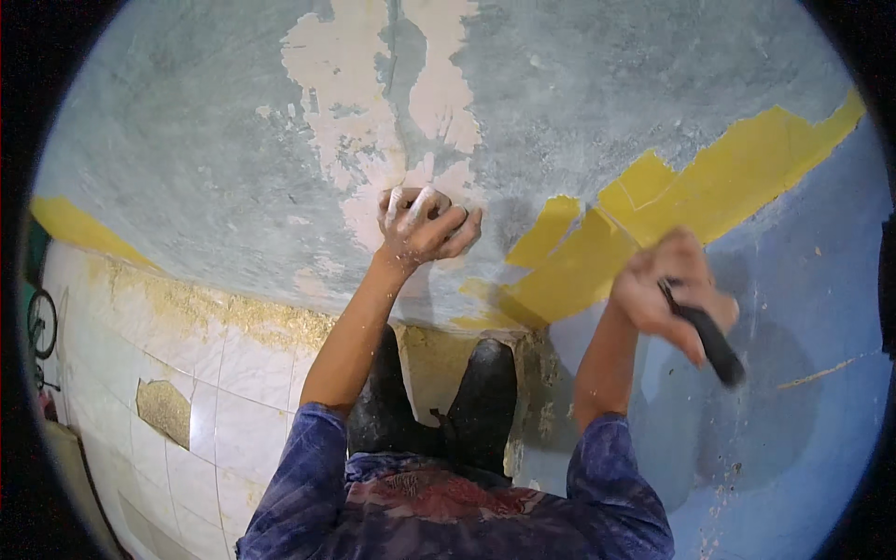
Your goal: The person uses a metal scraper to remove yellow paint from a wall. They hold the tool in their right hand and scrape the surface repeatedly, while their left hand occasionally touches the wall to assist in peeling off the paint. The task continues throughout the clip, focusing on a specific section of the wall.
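Observation:
In front of me a wall of grey-blue plaster (574, 77) bears pale, ragged patches (343, 77), with a narrow dark groove running between them. My left hand (428, 224) is at the lower end of these patches, fingers curled and whitened with powder. Whether something sits inside its grasp I cannot make out. To the right, my right hand (668, 290) is blurred and grips a tool by its black handle (707, 339). The handle's butt points down to the right; the tool's working end cannot be made out.
Yellow paint (742, 161) with torn edges crosses the right side above a blue wall surface (826, 434). White tiles (252, 413) lie at lower left, with one broken-out spot (164, 413). My legs (483, 399) reach close to the wall. A bicycle wheel (42, 323) shows far left.

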Demonstrator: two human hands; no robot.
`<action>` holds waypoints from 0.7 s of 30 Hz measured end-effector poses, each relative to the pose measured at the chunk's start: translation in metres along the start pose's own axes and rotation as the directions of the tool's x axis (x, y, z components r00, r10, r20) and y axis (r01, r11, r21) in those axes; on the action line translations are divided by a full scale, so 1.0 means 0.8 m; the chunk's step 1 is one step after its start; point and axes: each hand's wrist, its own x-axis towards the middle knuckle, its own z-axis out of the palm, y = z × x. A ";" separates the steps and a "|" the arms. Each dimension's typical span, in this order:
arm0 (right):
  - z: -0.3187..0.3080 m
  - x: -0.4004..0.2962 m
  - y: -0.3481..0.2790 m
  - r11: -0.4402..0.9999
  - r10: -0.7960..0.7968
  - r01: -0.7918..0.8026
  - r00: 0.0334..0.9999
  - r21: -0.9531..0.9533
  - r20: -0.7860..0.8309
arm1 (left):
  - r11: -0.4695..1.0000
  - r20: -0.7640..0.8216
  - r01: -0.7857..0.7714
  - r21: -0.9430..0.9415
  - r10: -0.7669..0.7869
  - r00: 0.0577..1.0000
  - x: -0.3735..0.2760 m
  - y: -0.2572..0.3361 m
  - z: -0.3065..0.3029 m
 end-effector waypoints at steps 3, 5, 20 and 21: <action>0.001 -0.004 0.002 0.994 0.012 -0.013 1.000 -0.106 -0.005 | 0.999 -0.015 -0.003 0.045 0.003 1.000 0.011 0.005 -0.003; 0.007 -0.007 0.012 0.996 -0.026 0.030 0.998 0.089 -0.053 | 0.999 -0.017 -0.010 0.049 0.011 1.000 0.007 0.004 -0.001; 0.013 -0.025 0.024 0.999 0.006 -0.005 1.000 -0.054 0.026 | 1.000 0.006 -0.017 -0.011 0.017 1.000 0.000 -0.002 0.002; 0.005 -0.023 0.021 0.984 -0.072 0.082 0.995 -0.160 0.067 | 1.000 0.000 -0.024 -0.012 0.024 1.000 0.000 -0.001 0.001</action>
